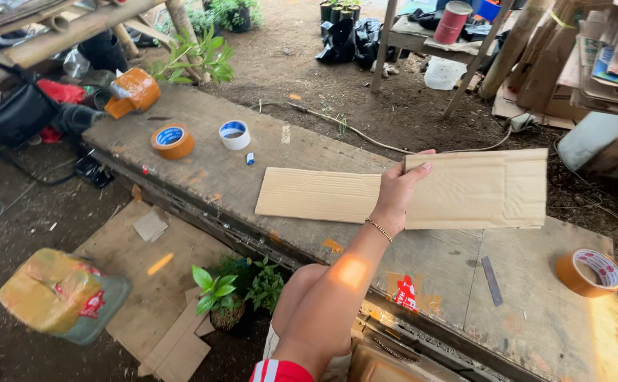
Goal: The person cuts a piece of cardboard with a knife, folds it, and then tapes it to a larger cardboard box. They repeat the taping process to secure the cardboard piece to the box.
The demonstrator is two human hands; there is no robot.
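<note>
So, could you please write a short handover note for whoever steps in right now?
Right hand: holds a cardboard piece by its left edge, lifted above the wooden bench.
Left hand: not in view.
A second cardboard piece lies flat on the bench, beside the held one.
Tape rolls: brown at the right end, brown and white at the left. A grey metal strip lies nearby.
Done: no tape visible on either piece.
Left: both pieces unjoined.

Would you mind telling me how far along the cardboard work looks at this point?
Done: two cardboard strips are cut, one lying flat on the wooden bench. In hand: the right hand holds the second strip up by its left end. The left hand is out of view. Left: no tape shows on either strip; three tape rolls sit untouched, and a grey blade lies nearby.
</note>
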